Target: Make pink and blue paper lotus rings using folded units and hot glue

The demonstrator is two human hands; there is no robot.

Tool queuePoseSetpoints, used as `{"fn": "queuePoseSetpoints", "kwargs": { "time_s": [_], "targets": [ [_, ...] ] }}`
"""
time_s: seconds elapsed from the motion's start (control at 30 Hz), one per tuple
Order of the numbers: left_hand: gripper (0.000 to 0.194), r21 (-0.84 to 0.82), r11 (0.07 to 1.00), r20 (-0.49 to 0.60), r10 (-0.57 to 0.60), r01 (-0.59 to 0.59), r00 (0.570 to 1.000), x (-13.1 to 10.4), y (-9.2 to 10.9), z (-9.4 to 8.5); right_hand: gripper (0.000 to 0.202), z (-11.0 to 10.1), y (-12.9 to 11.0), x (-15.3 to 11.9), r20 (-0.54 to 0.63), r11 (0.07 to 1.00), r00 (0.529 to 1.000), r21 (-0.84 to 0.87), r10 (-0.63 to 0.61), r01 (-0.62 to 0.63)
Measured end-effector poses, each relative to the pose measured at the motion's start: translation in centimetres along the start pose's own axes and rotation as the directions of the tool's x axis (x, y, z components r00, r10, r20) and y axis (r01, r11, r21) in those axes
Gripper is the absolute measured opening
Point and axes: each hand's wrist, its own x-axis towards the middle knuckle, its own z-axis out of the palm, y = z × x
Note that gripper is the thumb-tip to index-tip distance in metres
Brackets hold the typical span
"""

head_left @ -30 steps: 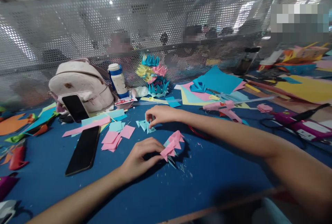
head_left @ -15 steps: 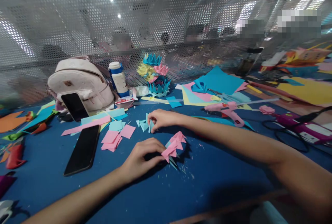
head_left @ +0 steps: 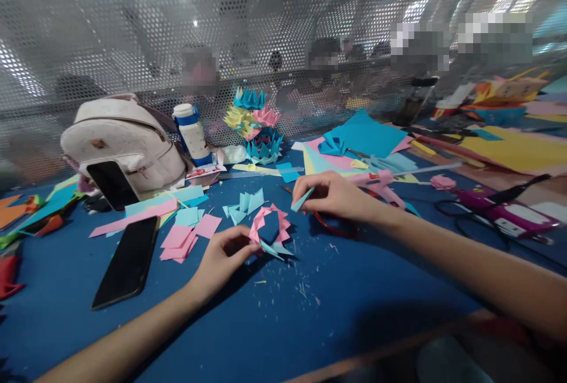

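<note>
My left hand [head_left: 224, 259] pinches the lower left edge of a pink folded-paper ring [head_left: 283, 226], which is tipped so its open middle shows. Light blue folded points [head_left: 277, 249] stick out under the ring's lower edge. Between the thumb and fingers of my right hand [head_left: 330, 197] is one light blue folded piece [head_left: 303, 199], held to the upper right of the ring and apart from it. Several more light blue folded pieces [head_left: 243, 205] lie on the blue table [head_left: 248, 336] behind the ring.
Pink squares [head_left: 177, 238] and a black phone [head_left: 126, 262] lie to the left. Behind stand a backpack [head_left: 119, 135], a bottle [head_left: 193, 135] and a stacked paper model [head_left: 263, 146]. A pink glue gun [head_left: 384, 185] and red-handled scissors [head_left: 330, 226] are at the right.
My right hand has moved right from the light blue pieces, carrying one. My left hand has shifted left and turned the pink ring so its opening shows. The view has shifted slightly.
</note>
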Motion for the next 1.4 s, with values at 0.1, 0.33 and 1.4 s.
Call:
{"fn": "queuePoseSetpoints", "kwargs": {
  "time_s": [0.1,0.33,1.4],
  "targets": [
    [0.014,0.080,0.996,0.032,0.029,-0.031,0.999,-0.1,0.3,0.1,0.012,1.5,0.1,-1.5,0.090,0.947,0.974,-0.232,-0.206,0.222],
    [0.014,0.278,0.955,0.095,0.083,-0.107,0.992,-0.2,0.7,0.4,0.027,4.9,2.2,-2.8,0.170,0.434,0.831,-0.787,-0.529,0.438],
    [0.007,0.303,0.945,0.101,0.096,-0.122,0.990,-0.4,0.3,0.2,0.009,6.6,1.6,-3.4,-0.075,0.978,0.984,0.124,-0.161,0.170]
  ]
}}
